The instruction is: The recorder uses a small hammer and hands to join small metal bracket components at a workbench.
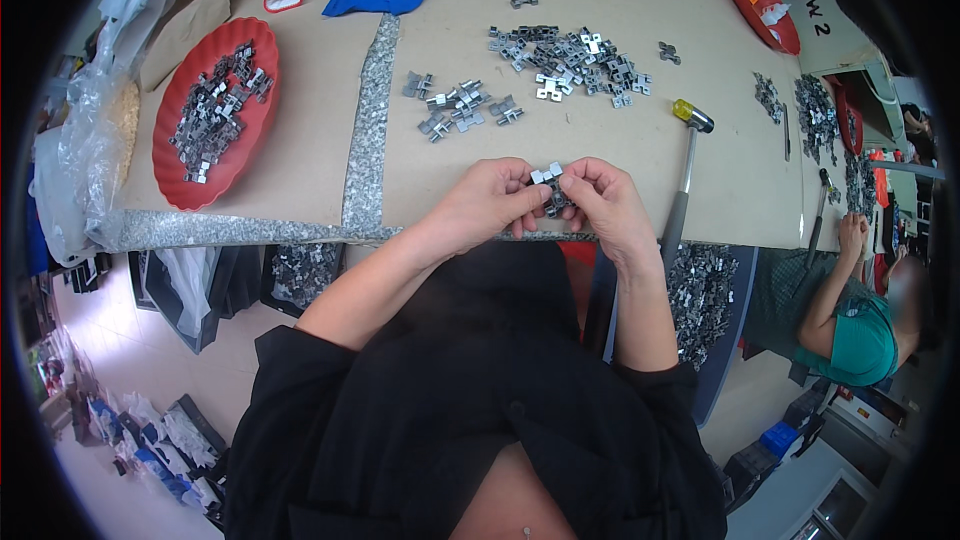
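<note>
Both hands pinched small metal clips (549,187) at bench (300,90) edge: left hand (487,203), right hand (603,202) grips closed on them; best kept parts aligned, pressure even

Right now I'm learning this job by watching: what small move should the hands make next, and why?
Probably press the clips together: both the left hand and right hand pinch them between fingertips at the table edge, apparently aligned but not visibly seated.
</note>
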Tool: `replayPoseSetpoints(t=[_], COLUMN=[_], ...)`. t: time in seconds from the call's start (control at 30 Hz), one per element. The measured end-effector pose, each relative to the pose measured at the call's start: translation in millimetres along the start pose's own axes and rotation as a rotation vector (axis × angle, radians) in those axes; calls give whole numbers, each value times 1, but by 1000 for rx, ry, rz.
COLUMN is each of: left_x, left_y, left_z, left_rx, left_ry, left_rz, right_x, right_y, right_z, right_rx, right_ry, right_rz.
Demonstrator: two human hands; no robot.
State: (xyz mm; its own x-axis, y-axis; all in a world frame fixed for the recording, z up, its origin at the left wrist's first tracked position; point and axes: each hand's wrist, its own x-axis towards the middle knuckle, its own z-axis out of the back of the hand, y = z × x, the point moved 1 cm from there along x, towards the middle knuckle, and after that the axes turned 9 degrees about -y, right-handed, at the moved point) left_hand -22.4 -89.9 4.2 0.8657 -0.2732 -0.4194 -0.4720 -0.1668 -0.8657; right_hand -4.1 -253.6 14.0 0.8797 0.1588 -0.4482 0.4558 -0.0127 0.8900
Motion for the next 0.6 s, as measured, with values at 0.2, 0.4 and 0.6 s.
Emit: replayPoseSetpoints(t=[0.2, 0.4, 0.6], left_x=[2, 4, 6], left_y=[0, 0, -1], left_z=[1, 2, 4], left_rx=[33, 28, -8], left_ry=[28, 50, 58], left_rz=[48, 67, 77], right_x=[2, -1, 1], right_y=[-1, -4, -1], right_z=[9, 8, 8], right_rx=[-47, 27, 83], right_ry=[103, 59, 102], right_rz=[46, 76, 40])
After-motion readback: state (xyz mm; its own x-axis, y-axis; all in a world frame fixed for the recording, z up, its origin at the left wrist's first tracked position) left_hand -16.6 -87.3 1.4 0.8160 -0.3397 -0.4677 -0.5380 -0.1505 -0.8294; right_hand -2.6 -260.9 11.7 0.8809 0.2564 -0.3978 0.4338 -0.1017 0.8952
